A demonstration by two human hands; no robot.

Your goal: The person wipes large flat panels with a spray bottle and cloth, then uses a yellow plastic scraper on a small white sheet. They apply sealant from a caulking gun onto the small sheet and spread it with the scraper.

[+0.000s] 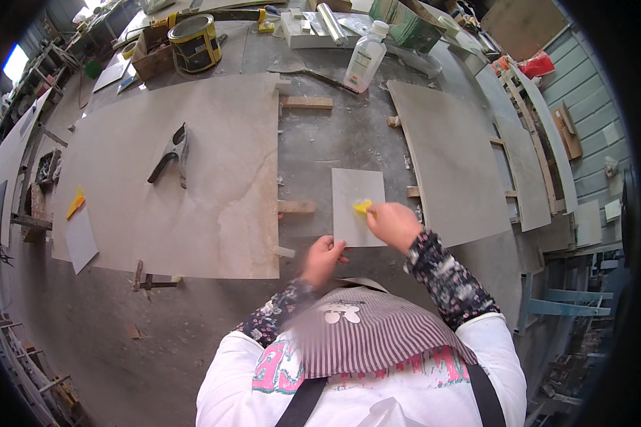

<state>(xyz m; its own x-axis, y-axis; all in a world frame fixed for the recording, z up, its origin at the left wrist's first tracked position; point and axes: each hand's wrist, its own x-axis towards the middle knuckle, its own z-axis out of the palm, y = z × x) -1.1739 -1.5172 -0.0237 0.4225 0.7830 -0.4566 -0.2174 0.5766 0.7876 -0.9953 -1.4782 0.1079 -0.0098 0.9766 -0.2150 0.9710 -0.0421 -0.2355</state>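
The striped apron (pixel 388 331), worn over a white shirt, lies nearest the camera; beyond it, both hands work at a small pale board (pixel 347 191), seen in the gap between the large left slab (pixel 221 128) and right slab (pixel 449 164). The left hand (pixel 323 260) is closed at the board's lower left corner, fingers at its edge; the right hand (pixel 395 226) grips a small yellow scraper (pixel 362 207) against the board's face. Whether the board rests on the grey worktable (pixel 327 142) or is held above it cannot be told. Since one corner alone appears gripped, uneven scraper pressure could pivot or tip the board. A steep blade angle might scratch its face. Loose debris on the worktable could contaminate the whitish smear (pixel 362 200) beside the blade, and a slip could knock the left slab's edge.
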